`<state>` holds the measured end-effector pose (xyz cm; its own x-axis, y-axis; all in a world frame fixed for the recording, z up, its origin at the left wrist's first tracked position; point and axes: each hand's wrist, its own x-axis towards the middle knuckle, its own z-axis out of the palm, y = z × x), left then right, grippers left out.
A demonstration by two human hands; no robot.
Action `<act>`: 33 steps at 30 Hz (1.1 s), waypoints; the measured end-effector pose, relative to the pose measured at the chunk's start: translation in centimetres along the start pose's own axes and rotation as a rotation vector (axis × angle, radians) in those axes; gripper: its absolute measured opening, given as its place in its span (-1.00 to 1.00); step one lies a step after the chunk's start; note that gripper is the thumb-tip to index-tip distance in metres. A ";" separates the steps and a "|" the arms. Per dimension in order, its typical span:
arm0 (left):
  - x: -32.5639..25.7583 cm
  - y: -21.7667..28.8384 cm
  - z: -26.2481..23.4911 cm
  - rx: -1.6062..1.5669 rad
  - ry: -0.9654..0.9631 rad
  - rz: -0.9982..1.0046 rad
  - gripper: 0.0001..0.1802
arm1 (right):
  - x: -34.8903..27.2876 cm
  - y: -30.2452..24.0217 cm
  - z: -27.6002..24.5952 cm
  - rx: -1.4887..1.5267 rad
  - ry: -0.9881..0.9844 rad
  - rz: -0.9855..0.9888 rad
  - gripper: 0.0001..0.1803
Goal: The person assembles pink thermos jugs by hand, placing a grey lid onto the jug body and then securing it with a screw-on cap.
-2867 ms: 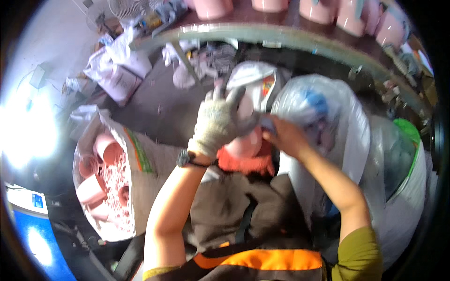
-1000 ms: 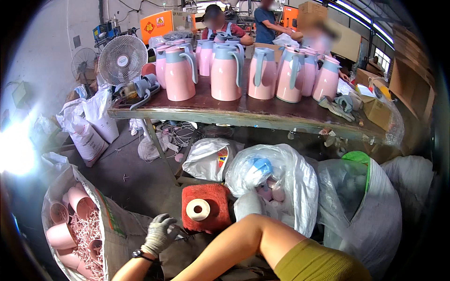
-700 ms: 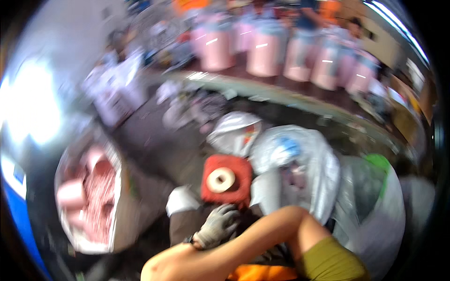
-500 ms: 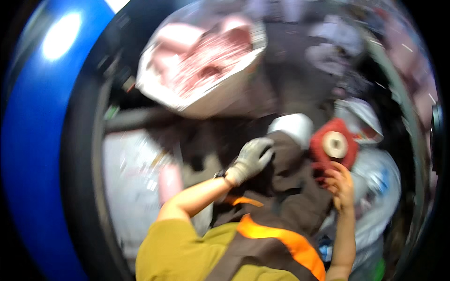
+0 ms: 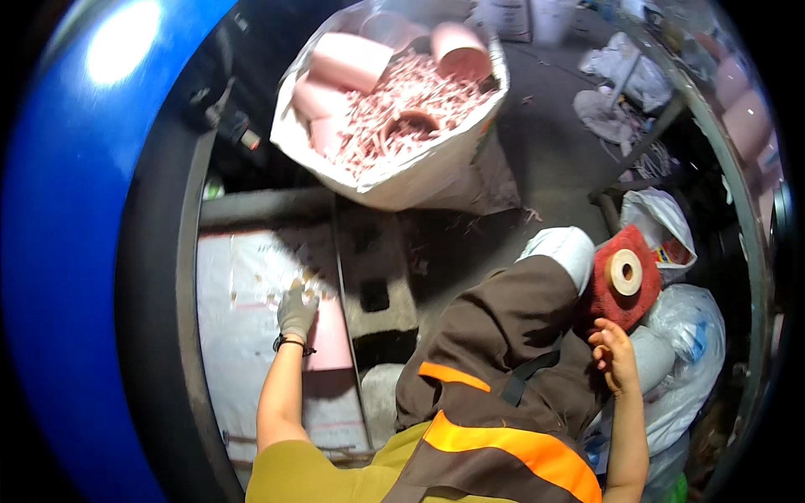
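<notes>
My left grip (image 5: 298,312), gloved in pale knit, has swung away from above my thigh, out to the left, while my bare right grip (image 5: 615,354) has stayed beside the red pad (image 5: 616,323). One pink cylinder (image 5: 333,337) sits by my left fingers on a white-covered surface (image 5: 231,352); its smooth side shows, and its long axis runs roughly up and down my view, though I can't tell which end is open. Nor can I tell whether that grip has closed on it, as the back of the glove hides the fingers. My right grip is loosely open, fingers a little curled, with nothing seen in it. The single pad is square and fuzzy, and carries one thick beige ring (image 5: 625,272), its round hole facing up at me. Ahead, one woven white sack (image 5: 398,191) holds at least five pink cylinders, tipped in different directions among a heap of thin, curly pink strips (image 5: 381,121).
</notes>
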<state>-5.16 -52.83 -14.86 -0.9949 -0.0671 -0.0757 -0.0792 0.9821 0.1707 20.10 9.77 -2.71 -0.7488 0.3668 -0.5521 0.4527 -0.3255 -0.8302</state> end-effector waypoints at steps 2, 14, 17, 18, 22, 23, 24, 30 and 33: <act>1.8 0.4 1.1 0.087 -0.194 0.112 -0.33 | -0.8 0.8 -0.1 0.003 0.003 0.013 -0.62; 3.9 2.1 -3.2 0.530 -0.486 -0.062 -0.26 | -1.8 2.1 -0.1 0.171 0.014 0.021 -0.69; 6.6 5.0 -11.2 0.594 -0.230 0.127 -0.35 | -0.4 0.6 2.3 0.063 -0.073 -0.016 -0.69; 7.5 6.9 -14.0 0.582 -0.165 0.134 -0.26 | 0.0 0.1 3.4 -0.004 -0.113 -0.053 -0.70; 8.3 20.3 -21.9 0.363 0.152 0.751 -0.51 | -0.4 -2.8 7.5 -0.182 -0.217 -0.296 -0.77; 7.0 24.2 -22.7 0.123 0.161 0.904 -0.59 | -0.9 -3.9 8.4 -0.444 -0.128 -0.684 -0.75; 5.3 28.1 -23.1 -0.106 0.181 1.047 -0.66 | -1.8 -5.1 8.7 -0.521 -0.062 -0.808 -0.72; -2.5 45.6 -22.9 -0.116 0.005 1.748 -0.65 | -6.1 -13.8 7.9 -0.872 0.398 -1.297 -0.59; -4.8 48.8 -22.3 -0.004 -0.092 1.887 -0.56 | -6.3 -14.1 6.6 -1.119 0.506 -1.503 -0.66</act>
<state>-5.64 -8.52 15.75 0.2391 0.9604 0.1428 0.9640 -0.2524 0.0837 15.23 6.30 13.02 -0.6641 0.0164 0.7475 -0.1159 0.9854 -0.1246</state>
